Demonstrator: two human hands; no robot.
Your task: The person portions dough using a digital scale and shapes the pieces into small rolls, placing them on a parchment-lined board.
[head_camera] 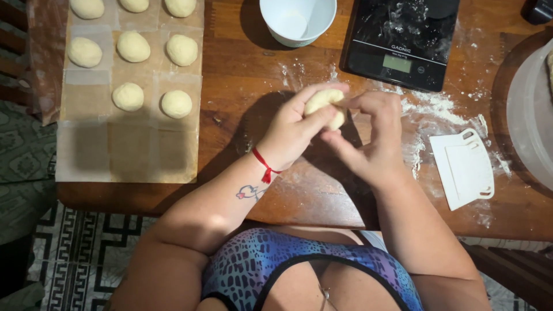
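Here, head view: left hand and right hand, together at frame centre, pinch one dough ball above the floured wooden table; shaped dough balls upper left, white scraper right.

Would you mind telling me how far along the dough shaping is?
Eight shaped dough balls already sit on the parchment sheet. The left hand and right hand hold another dough piece. The sheet's near rows are bare.
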